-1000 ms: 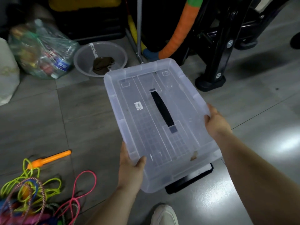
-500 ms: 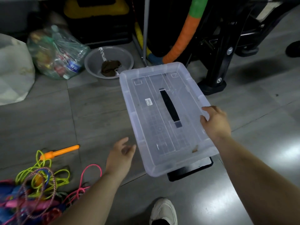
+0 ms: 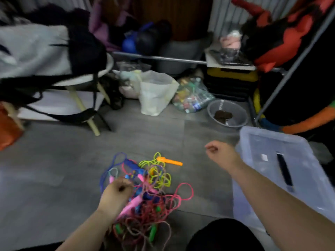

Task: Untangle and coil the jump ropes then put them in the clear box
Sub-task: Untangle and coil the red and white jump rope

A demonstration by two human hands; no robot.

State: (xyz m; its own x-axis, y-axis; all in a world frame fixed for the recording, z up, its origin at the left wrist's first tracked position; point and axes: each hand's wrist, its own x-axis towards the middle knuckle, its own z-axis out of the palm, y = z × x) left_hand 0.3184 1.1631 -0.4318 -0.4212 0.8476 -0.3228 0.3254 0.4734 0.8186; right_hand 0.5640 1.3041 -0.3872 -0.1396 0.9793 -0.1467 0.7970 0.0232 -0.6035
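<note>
left grip curling over the tangled jump ropes, can't tell if it's holding any, right grip hovering fisted, empty, just beside the clear box

A cluttered household storage corner is shown: clothes are heaped on a stool, bagged plastic bottles and a basin are kept on the tiled floor.

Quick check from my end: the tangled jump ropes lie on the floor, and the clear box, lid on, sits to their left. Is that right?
Not quite: the side is wrong. The head view shows the tangled jump ropes lying on the floor, and the clear box, lid on, sits to their right, not their left.
</note>
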